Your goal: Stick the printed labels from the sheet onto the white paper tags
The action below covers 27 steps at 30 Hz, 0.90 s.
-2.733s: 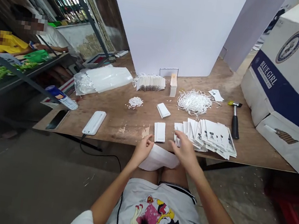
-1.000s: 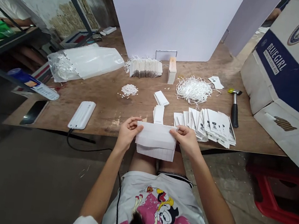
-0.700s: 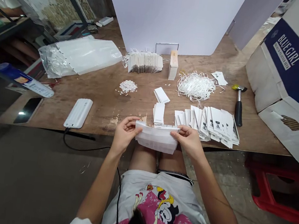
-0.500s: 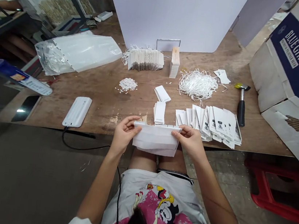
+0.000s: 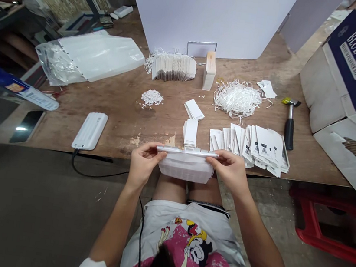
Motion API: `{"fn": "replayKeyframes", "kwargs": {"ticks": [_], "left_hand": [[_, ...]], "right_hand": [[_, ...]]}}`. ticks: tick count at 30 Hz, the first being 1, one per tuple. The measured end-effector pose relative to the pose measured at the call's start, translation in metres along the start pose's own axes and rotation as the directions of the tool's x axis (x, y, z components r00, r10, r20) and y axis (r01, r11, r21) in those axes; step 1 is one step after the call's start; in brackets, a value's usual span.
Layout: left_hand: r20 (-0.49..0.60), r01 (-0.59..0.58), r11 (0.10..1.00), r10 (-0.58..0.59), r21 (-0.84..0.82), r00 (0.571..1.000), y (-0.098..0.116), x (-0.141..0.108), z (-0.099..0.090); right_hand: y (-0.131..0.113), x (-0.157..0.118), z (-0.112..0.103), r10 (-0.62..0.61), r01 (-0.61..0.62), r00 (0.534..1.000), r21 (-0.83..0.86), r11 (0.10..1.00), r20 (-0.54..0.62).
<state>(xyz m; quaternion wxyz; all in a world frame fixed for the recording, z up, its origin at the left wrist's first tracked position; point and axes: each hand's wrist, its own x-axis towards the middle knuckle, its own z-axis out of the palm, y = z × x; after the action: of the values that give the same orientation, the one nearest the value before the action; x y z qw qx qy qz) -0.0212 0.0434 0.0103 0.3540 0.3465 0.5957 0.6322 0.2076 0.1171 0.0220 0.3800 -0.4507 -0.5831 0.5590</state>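
A folded sheet of thin white paper [image 5: 186, 167] is stretched between my hands at the table's front edge, above my lap. My left hand [image 5: 144, 162] pinches its upper left corner, thumb on the near side. At the upper right corner my right hand [image 5: 229, 169] grips it the same way. The top edge is folded into a narrow strip, and the rest hangs down. Just beyond it lies a small stack of white cards [image 5: 190, 132], with more white cards [image 5: 194, 109] behind. Close to my right hand, many printed white cards [image 5: 263, 147] are fanned out.
On the wooden table [image 5: 120, 99] are a white string pile [image 5: 237, 98], small white bits [image 5: 152, 98], a row of strung tags [image 5: 173, 68], a hammer [image 5: 289, 126], a power bank [image 5: 90, 130] and a plastic bag [image 5: 99, 55]. A carton [image 5: 345, 85] stands right, a red stool [image 5: 306, 225] below.
The paper's top edge has been folded or rolled over, so less of its face shows. Both hands have spread slightly apart. The view has shifted a little.
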Motion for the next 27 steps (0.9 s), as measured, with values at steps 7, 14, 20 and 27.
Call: {"fn": "replayKeyframes", "kwargs": {"ticks": [7,14,20,27], "left_hand": [[-0.019,0.008,0.999,-0.009,-0.038,1.0,0.002,0.0,0.002],[-0.009,0.022,0.999,-0.023,-0.026,1.0,0.006,-0.002,0.002],[0.047,-0.25,0.955,0.245,0.16,0.968,0.03,0.001,-0.002],[0.013,-0.51,0.824,0.524,0.247,0.852,0.09,-0.011,-0.005]], "right_hand": [[-0.002,-0.002,0.0,0.02,-0.019,1.0,0.018,1.0,-0.015],[-0.006,-0.005,0.001,-0.027,0.027,1.0,-0.031,0.999,0.002],[-0.031,-0.006,-0.005,-0.236,0.231,0.972,-0.244,0.942,0.01],[-0.081,-0.03,-0.013,-0.542,0.509,0.84,-0.329,0.796,-0.011]]}}
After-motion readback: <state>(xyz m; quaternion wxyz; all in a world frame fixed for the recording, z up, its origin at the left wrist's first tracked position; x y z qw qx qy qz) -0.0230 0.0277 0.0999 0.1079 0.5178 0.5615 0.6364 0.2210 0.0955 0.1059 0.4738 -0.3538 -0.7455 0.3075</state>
